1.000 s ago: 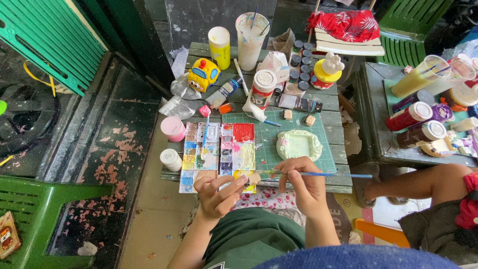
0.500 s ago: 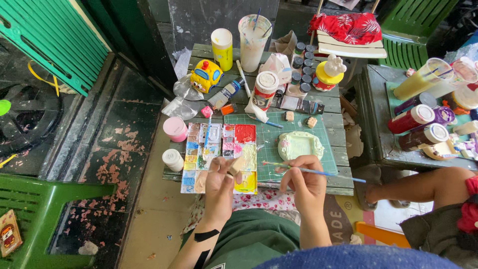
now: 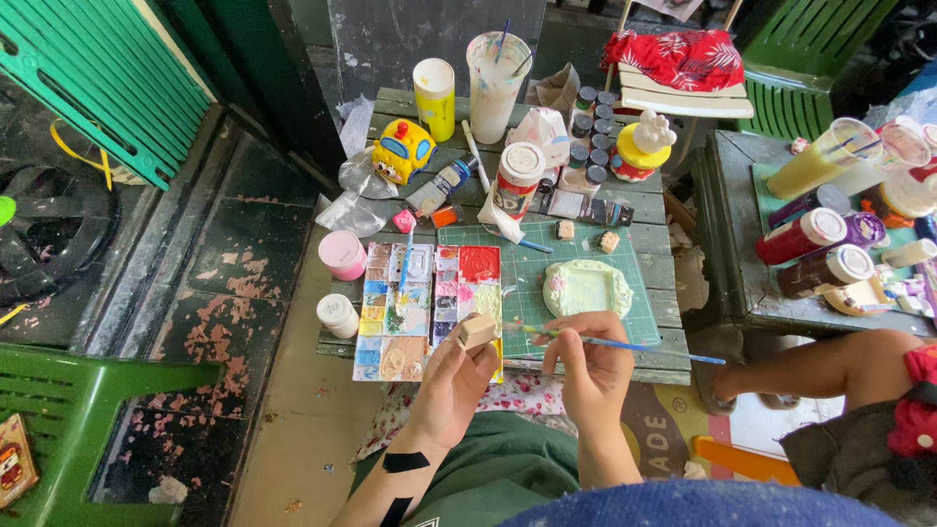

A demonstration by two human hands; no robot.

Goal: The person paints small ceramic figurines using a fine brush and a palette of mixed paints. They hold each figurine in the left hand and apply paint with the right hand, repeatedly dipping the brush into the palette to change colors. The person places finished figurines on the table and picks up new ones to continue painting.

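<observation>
Two hands: both mine, raised over the table edge.
Left hand (image 3: 457,369): I pinch one beige block (image 3: 477,331) above the palette (image 3: 427,310).
Right hand (image 3: 589,363): I grip one blue brush (image 3: 625,344), levelled sideways.

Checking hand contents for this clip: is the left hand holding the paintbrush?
No. The left hand holds a small beige block over the paint palette; the blue-handled paintbrush is in the right hand.

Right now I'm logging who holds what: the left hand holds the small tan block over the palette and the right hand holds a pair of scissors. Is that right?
Not quite. In the head view the right hand holds a thin blue-handled paintbrush, not scissors. The left hand does hold the small tan block over the palette.
</observation>
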